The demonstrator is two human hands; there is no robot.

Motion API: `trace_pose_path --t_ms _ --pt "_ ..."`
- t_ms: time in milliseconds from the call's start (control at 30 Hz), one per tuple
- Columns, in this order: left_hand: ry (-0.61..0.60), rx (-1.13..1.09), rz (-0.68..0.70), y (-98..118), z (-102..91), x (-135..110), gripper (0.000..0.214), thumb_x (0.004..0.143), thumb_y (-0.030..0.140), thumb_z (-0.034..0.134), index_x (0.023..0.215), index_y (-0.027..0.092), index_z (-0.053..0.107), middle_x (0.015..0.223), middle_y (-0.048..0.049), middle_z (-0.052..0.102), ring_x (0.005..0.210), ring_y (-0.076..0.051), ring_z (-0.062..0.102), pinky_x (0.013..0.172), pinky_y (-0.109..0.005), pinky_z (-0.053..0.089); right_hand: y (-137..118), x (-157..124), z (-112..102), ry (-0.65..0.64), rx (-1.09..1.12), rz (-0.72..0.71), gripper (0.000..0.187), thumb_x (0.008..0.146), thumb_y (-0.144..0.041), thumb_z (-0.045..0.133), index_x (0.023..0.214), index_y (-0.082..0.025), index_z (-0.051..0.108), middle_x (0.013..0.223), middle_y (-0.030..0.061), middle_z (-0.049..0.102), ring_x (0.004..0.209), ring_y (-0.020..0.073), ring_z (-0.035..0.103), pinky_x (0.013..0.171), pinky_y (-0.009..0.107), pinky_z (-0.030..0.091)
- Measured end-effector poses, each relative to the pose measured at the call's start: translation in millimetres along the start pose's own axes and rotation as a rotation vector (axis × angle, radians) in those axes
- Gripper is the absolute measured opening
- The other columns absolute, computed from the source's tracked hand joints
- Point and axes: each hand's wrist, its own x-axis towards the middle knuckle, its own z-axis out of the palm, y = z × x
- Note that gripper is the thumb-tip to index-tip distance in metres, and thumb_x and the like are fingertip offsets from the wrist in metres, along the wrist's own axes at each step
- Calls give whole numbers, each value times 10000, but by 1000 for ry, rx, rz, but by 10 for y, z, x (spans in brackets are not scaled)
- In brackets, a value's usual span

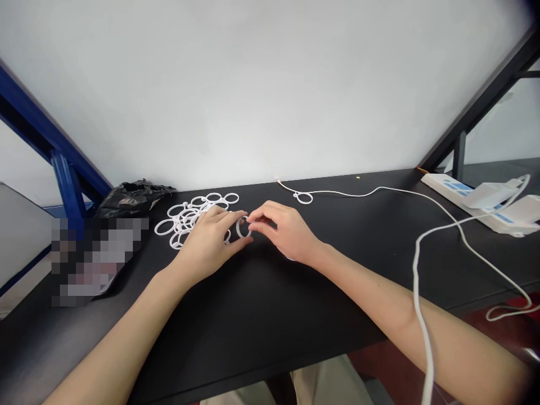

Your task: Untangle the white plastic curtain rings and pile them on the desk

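Between my two hands a white plastic ring is held up on edge, just above the black tabletop. My left hand curves around the ring's left side, with thumb and fingers gripping it. The fingertips of my right hand pinch the ring's right edge. Behind and left of my left hand lies a pile of white rings, several of them overlapping, some with small round knobs. My left hand hides part of this pile. Another white ring lies apart at the back, beside a white cable.
A black plastic bag lies at the back left, near a blurred-out package. White power strips with plugs sit at the right. The white cable runs along the back and loops over my right forearm. A white wall rises behind.
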Motion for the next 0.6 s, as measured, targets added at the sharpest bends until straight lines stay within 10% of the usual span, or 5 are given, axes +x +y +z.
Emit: trace_pose_path --t_ms 433,600 --pt "33 75 55 -15 6 11 350 904 369 598 1203 189 619 1002 -70 673 964 -251 532 875 -410 461 5 24 -38 -1 -64 16 102 938 -258 592 943 -223 687 941 -14 705 839 116 647 795 256 493" --pt "138 360 -218 -145 -26 4 477 918 358 514 1345 146 548 1186 -141 647 1117 -365 493 933 -521 424 63 56 -215 -41 -303 273 365 923 -532 539 1038 -200 637 936 28 680 810 168 626 747 324 482"
